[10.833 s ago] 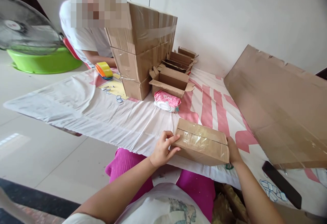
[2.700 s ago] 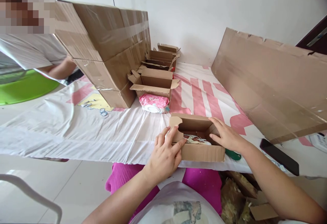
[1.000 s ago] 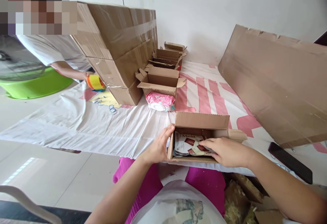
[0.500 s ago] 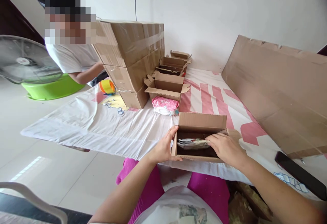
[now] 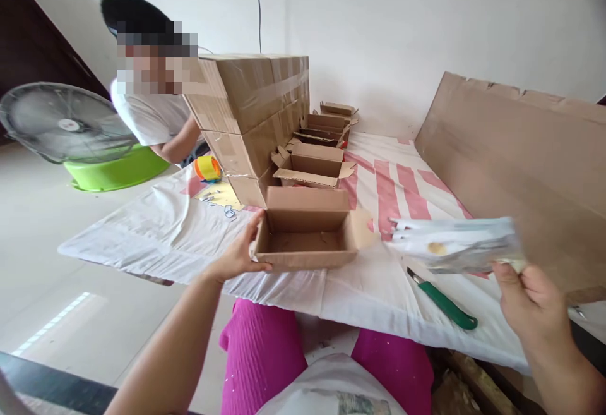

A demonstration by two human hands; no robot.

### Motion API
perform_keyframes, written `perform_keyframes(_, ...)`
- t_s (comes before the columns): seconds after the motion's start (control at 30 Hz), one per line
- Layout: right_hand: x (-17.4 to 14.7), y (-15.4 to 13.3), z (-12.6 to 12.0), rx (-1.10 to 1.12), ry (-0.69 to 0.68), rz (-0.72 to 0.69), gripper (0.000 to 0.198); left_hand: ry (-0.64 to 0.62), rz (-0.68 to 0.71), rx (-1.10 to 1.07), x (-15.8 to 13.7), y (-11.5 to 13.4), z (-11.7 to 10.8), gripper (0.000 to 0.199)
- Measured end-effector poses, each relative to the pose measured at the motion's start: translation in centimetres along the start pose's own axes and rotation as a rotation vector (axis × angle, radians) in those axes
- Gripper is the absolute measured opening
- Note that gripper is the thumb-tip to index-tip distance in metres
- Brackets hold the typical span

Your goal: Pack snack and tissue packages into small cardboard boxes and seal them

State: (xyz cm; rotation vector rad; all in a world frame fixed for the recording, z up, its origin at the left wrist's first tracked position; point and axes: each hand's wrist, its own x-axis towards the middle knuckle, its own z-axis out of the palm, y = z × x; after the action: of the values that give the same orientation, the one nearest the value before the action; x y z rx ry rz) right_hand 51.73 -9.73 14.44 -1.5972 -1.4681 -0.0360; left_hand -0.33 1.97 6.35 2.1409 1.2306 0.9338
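My left hand point(image 5: 243, 251) grips the left end of a small open cardboard box point(image 5: 307, 258), thumb at the front and fingers at the side. Nothing shows inside the box. Off to the right, my right hand point(image 5: 533, 295) is closed on the end of a stack of flat plastic packets point(image 5: 454, 241), held above the cloth and blurred by motion. Between the box and that hand lies a green utility knife point(image 5: 447, 304), its blade pointing up and left.
Taped cartons point(image 5: 255, 105) are stacked at the back left, beside open boxes point(image 5: 312, 165). A large cardboard sheet point(image 5: 516, 168) leans at the right. Across the table, a person point(image 5: 151, 112) sits near a fan point(image 5: 69, 124). Tape point(image 5: 207, 167) lies on the cloth point(image 5: 156, 238).
My right hand has drawn the packets out of the box and carried them right. My left hand has shifted the box left and away from me. The green knife has come into sight.
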Motion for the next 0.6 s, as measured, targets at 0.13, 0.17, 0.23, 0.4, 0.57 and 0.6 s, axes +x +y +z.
perform_keyframes(0.13, -1.4, 0.2, 2.0, 0.015, -0.246, -0.175, 0.023, 0.076, -0.151, 0.030, 0.8, -2.7, -3.3, 0.112)
perform_keyframes(0.17, -2.0, 0.1, 2.8, 0.019, -0.296, -0.215, 0.021, 0.122, -0.184, 0.034, 0.9, -3.1, -3.5, 0.105)
perform_keyframes(0.23, -3.3, 0.1, 4.6, 0.028, -0.384, -0.271, 0.018, 0.274, -0.220, 0.093, 0.9, -3.1, -3.0, 0.091)
perform_keyframes(0.4, -6.6, 0.7, 8.0, 0.076, -0.450, -0.223, 0.015, 0.926, -0.167, 0.349, -0.6, 0.7, 2.5, 0.059)
perform_keyframes(0.57, -9.4, 3.0, 10.4, 0.232, -0.325, 0.108, 0.046, 0.805, 0.074, 0.219, -3.3, 6.3, 12.1, 0.044)
perform_keyframes(0.6, -9.9, 3.6, 10.8, 0.247, -0.351, 0.135, 0.052, 0.565, 0.105, 0.137, -3.7, 7.1, 14.1, 0.044)
